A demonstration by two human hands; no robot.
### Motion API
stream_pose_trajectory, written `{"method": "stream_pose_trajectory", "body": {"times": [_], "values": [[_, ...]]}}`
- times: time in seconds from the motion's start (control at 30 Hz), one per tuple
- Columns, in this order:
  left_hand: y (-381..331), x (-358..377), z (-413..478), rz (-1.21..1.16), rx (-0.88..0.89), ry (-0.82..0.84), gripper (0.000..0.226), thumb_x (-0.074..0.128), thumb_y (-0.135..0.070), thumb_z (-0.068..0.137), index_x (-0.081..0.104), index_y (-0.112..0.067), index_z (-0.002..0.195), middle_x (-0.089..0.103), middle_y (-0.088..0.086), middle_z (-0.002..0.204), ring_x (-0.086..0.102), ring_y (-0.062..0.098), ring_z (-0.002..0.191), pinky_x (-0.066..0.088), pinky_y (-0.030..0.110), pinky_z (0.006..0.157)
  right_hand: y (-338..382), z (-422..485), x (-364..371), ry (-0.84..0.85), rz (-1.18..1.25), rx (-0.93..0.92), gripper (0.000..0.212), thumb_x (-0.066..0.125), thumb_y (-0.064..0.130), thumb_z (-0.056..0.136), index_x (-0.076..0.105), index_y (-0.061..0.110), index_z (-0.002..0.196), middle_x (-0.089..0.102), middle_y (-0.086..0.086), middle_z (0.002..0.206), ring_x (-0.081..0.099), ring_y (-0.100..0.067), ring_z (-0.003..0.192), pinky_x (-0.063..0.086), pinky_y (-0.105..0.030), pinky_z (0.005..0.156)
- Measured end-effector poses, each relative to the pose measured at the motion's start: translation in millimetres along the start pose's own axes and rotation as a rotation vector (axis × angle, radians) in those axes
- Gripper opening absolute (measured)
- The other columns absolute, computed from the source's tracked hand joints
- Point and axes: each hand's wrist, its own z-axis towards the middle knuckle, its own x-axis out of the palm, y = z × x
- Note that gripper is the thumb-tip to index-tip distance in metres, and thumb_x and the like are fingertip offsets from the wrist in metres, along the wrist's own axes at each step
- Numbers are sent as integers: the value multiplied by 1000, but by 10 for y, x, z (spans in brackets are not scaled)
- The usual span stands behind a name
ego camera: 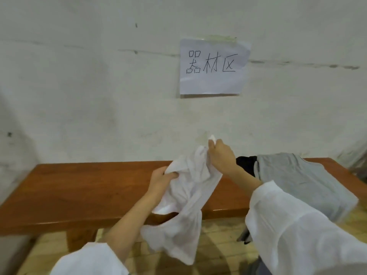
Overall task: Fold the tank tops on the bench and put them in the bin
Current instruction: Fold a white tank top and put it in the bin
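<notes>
White tank top (188, 195) hangs in the air, held up by two hands in front of the desk (89, 187). It is bunched and twisted, and its bottom part hangs down past the near edge of the desk, over the floor (224, 245).

The left hand (161, 180) grips a bunch of the cloth on the left side, with its fingers (170, 174) curled into the folds. The right hand (220, 155) is higher up and a bit farther away. Its fingers (211, 147) pinch a small bit of the top edge, and a little white tip sticks out above them. Both arms wear white sleeves (297, 235).

The desk is long, brown and made of wood, and it stands against a white wall (89, 96). On the right end of the desk lies a gray tank top (297, 179). Its near part hangs over the near edge. Just left of it, on the far side, a black cloth (245, 164) peeks out and touches the gray one. I cannot tell what kind of cloth it is, and the right arm hides part of it.

High on the wall, a sheet of white paper (213, 66) is stuck up with tape. It has three big hand-written signs in dark ink. The floor is light yellow wood.
</notes>
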Motion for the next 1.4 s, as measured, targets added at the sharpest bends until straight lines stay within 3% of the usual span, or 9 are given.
{"method": "stream_pose_trajectory", "body": {"times": [0.17, 0.4, 0.53, 0.67, 0.77, 0.93, 1.13, 1.23, 1.4], "values": [[-100, -530, -64, -278, -185, 279, 40, 68, -15, 76, 67, -7, 115, 65, 19, 117, 59, 38, 113, 40, 49, 105, -61, 47, 19, 316, 444, 264, 51, 45, 52, 95, 61, 8, 75, 64, -10, 84, 62, -28, 89, 50, -38, 84], [0, -698, -86, -309, -411, 472, 46, 65, -35, 87, 60, -13, 128, 61, 16, 127, 54, 33, 121, 38, 47, 107, -378, 100, -101, 1218, 515, 299, 46, 59, 20, 93, 47, 20, 138, 54, -5, 137, 55, -24, 123, 46, -40, 98], [-225, -797, 52, -71, -329, 379, 37, 61, -32, 89, 63, -12, 121, 67, 11, 118, 62, 27, 112, 47, 38, 95, -494, 264, -397, 1028, 355, 247, 53, 62, 6, 88, 47, 21, 137, 52, -2, 135, 57, -21, 116, 52, -34, 91], [-490, -683, 348, 166, -12, -24, 20, 65, -25, 89, 69, -10, 102, 71, 8, 98, 67, 25, 91, 53, 29, 72, -450, 514, -477, 201, 566, 73, 42, 67, 5, 86, 60, 15, 125, 63, -10, 111, 63, -15, 83, 53, -19, 67], [-478, -448, 600, 327, 242, -355, 22, 55, -9, 92, 60, -13, 113, 64, 9, 110, 61, 24, 96, 51, 29, 78, -435, 608, -256, -89, 607, 21, 52, 61, 8, 87, 45, 22, 135, 56, -10, 124, 58, -22, 102, 51, -31, 86], [395, 218, 247, 725, 393, -308, 31, 50, 0, 89, 59, -12, 115, 54, 6, 124, 55, 22, 108, 45, 27, 92, -797, 35, 700, -147, -96, 40, 58, 53, 6, 86, 36, 7, 142, 31, -17, 149, 31, -34, 135, 28, -40, 108], [1154, 396, 176, 1277, 206, -108, 66, 1, -53, 98, 10, -17, 152, 4, 9, 159, 5, 28, 147, -2, 45, 117, -1258, -494, 1202, 70, -287, 147, 70, 46, 55, 92, 28, 14, 146, 26, -8, 154, 21, -26, 143, 15, -38, 118], [1220, 198, 347, 1332, 156, -141, 108, -43, -63, 66, 3, -19, 152, -1, 9, 159, -2, 29, 147, -11, 46, 115, -1356, -432, 1137, 172, -416, 166, 103, 17, 85, 76, 10, 15, 151, 6, -8, 159, -1, -28, 147, -1, -46, 118], [1167, -120, 620, 1392, 94, -133, 98, -36, -65, 70, -4, -22, 153, -9, 4, 160, -12, 24, 147, -15, 43, 114, -1233, -309, 1348, 244, -462, 63, 127, -40, 81, 44, -11, 20, 152, -17, -9, 159, -16, -27, 146, -10, -51, 117]]}}
